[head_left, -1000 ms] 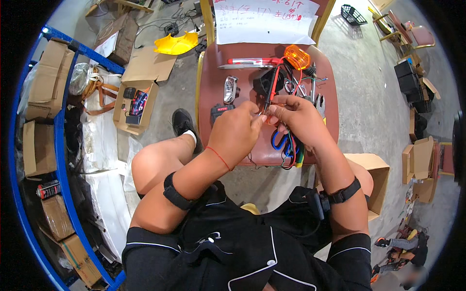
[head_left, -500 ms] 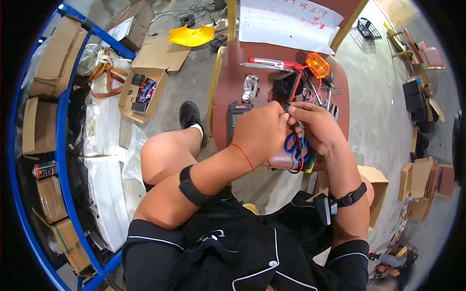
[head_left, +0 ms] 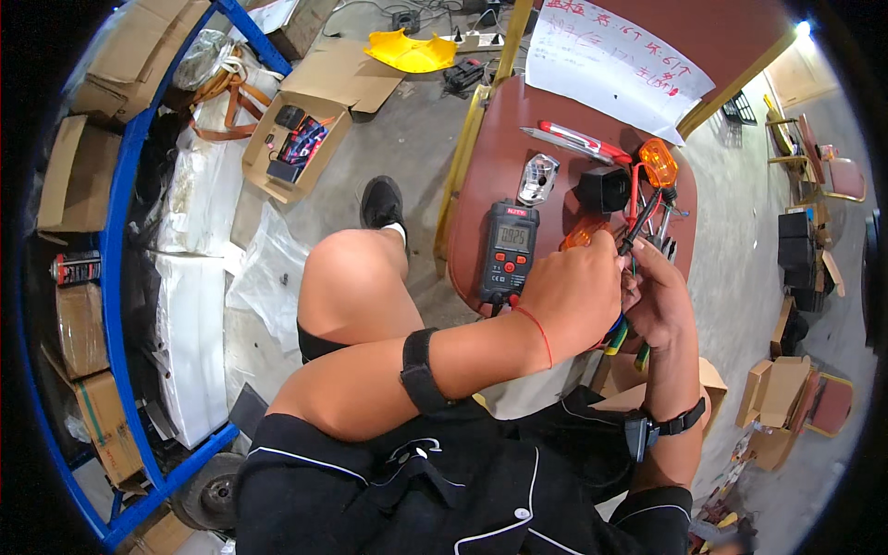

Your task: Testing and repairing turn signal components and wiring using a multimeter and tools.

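Both my hands come together over the right side of the brown chair seat (head_left: 481, 139). My left hand (head_left: 578, 287) is closed, its fingertips around a slim black test probe (head_left: 638, 222). Facing it, my right hand (head_left: 661, 296) pinches thin wires at the probe's lower end; the exact contact is hidden by the fingers. A red test probe (head_left: 635, 190) slants beside the black one. Left of my left hand lies a digital multimeter (head_left: 509, 250) with its display lit. Behind my hands are an amber lamp (head_left: 658, 164), another amber lens (head_left: 585, 233) and a black housing (head_left: 601, 190).
A clear lamp (head_left: 537, 178), pens (head_left: 583, 141) and a handwritten sheet (head_left: 615, 65) lie farther back. Green-yellow handles (head_left: 617, 339) poke out below my hands. An open cardboard box (head_left: 301, 153) stands on the floor, near a blue shelf rack (head_left: 120, 240) at left.
The view has shifted, so the chair appears farther right. My left hand sits lower relative to the multimeter, which now shows fully. Both hands stay together at the wires.
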A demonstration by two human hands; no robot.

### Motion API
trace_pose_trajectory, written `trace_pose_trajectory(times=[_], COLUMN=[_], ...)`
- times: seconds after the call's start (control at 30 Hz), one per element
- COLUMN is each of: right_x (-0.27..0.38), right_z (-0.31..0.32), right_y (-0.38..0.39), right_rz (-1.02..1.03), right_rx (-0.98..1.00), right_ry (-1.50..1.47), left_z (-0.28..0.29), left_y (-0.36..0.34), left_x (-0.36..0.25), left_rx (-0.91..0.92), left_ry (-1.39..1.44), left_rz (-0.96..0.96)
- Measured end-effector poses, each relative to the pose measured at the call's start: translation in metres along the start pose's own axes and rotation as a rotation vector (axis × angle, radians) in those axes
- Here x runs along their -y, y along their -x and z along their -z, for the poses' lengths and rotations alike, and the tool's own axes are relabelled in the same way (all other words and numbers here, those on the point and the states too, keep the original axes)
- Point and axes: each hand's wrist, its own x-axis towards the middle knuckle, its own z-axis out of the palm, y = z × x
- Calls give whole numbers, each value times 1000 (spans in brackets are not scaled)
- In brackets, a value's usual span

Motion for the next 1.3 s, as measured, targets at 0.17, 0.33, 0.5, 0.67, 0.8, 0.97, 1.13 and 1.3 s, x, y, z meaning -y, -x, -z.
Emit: trace_pose_trajectory(times=[0.17,0.33,0.5,0.67,0.8,0.97,1.13,1.3], right_x=[-2,0,2,1,-2,-4,-4,-3], right_z=[2,-5,-3,8,8,11,6,6], right_y=[-1,8,18,19,19,18,19,20], right_rz=[60,173,252,294,327,358,366,375], right_rx=[-31,-94,-161,-119,-173,-174,-182,-178], right_ry=[126,359,465,524,563,610,628,627], left_z=[1,-3,-2,-3,-3,-3,-2,-1], left_y=[0,-1,-5,-5,-5,-7,-8,-8], left_x=[-1,0,1,0,0,-1,-1,-3], left_rx=[-11,-81,-91,-61,-68,-46,-55,-53], left_ry=[87,161,160,162,185,193,188,194], left_rz=[60,46,26,43,12,11,4,4])
